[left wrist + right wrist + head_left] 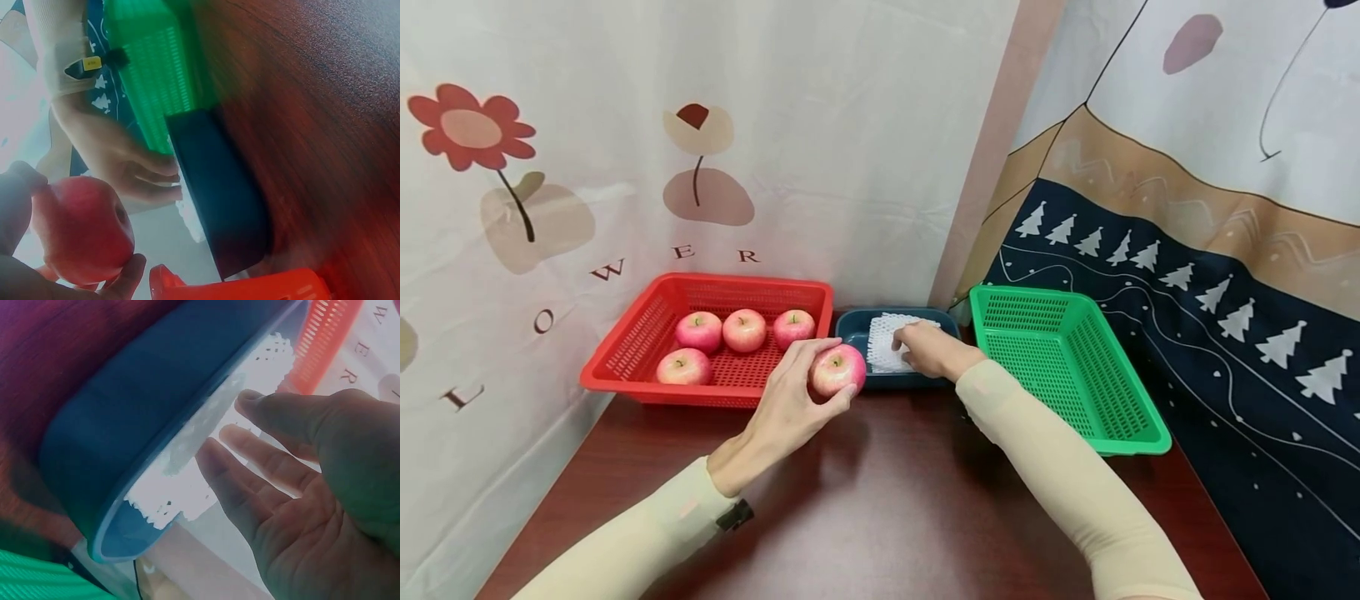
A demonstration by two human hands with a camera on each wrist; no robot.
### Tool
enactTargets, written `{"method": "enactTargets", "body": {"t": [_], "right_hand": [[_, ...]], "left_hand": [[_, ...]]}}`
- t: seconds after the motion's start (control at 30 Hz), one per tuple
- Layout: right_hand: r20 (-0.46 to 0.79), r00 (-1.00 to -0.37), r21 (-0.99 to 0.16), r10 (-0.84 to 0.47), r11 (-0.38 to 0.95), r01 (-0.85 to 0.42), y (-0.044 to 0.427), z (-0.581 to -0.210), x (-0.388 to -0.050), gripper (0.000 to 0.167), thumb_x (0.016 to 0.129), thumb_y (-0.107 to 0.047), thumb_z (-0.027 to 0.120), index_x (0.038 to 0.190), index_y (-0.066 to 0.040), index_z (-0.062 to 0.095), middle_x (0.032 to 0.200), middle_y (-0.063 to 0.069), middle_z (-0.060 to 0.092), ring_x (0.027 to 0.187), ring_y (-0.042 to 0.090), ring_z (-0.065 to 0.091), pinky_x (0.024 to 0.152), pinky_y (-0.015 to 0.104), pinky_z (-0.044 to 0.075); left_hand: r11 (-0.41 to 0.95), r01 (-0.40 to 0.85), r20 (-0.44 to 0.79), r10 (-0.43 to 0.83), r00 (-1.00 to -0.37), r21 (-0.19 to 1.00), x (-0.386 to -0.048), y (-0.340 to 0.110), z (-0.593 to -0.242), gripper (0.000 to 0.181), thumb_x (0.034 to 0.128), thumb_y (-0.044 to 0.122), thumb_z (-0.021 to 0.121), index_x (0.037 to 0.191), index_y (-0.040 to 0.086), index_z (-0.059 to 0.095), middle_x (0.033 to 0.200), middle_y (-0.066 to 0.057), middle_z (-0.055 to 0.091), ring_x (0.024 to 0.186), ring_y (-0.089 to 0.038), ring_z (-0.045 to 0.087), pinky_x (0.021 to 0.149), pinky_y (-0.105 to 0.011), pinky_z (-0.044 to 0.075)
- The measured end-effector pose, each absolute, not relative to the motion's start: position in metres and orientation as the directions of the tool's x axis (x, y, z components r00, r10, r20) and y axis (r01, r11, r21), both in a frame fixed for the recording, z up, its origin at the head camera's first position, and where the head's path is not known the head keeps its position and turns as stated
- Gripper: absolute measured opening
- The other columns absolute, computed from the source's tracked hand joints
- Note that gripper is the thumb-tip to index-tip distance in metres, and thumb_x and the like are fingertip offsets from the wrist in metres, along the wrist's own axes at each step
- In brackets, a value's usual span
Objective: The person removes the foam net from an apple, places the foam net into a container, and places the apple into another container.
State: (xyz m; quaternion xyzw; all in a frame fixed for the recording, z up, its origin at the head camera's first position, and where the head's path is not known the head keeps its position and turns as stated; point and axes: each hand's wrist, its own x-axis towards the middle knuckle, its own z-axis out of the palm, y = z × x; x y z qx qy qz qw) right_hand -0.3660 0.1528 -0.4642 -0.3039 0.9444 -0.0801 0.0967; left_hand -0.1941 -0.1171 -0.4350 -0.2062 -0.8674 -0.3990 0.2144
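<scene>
My left hand (790, 404) grips a red-pink apple (837, 370), thumb on the near side and fingers around the back, above the table in front of the dark blue tray (898, 381). The left wrist view shows the same apple (84, 228) between thumb and fingers. White foam net sleeves (883, 343) lie in a flat stack in the tray. Over them my right hand (931, 348) reaches down from the right. In the right wrist view, its thumb and fingertips (209, 450) are at the white netting (187, 481), spread apart with nothing visibly pinched between them.
A red basket (700, 395) at the left holds several apples (698, 332). To the right of the tray stands a green basket (1037, 350) with nothing seen in it. The brown table (880, 517) extends toward me; printed curtains (850, 150) hang behind and at the right.
</scene>
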Motion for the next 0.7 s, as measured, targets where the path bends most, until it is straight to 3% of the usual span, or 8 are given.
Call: {"method": "enactTargets", "body": {"t": [0.2,0.7], "right_hand": [[-0.088,-0.808,-0.194,-0.582,0.806,-0.559,0.147,-0.409,-0.318,0.029,0.115,-0.006,0.070,0.143,-0.004,0.079,0.149,0.016,0.080,0.136,0.030,0.077,0.118,0.047,0.064],[0.077,-0.828,-0.227,-0.556,0.799,-0.557,0.168,-0.393,-0.296,0.028,0.116,-0.018,0.072,0.141,-0.009,0.080,0.146,0.014,0.078,0.132,0.031,0.076,0.111,0.048,0.067]], "left_hand": [[0.600,0.527,0.538,0.183,-0.823,0.602,-0.195,-0.116,-0.435,0.070,0.0918,0.029,0.096,0.153,0.010,0.068,0.146,-0.011,0.072,0.132,-0.028,0.069,0.111,-0.053,0.062],[0.618,0.506,0.522,0.176,-0.835,0.602,-0.198,-0.121,-0.431,0.071,0.0925,0.028,0.096,0.154,0.009,0.066,0.151,-0.012,0.073,0.135,-0.031,0.069,0.113,-0.057,0.063]]}}
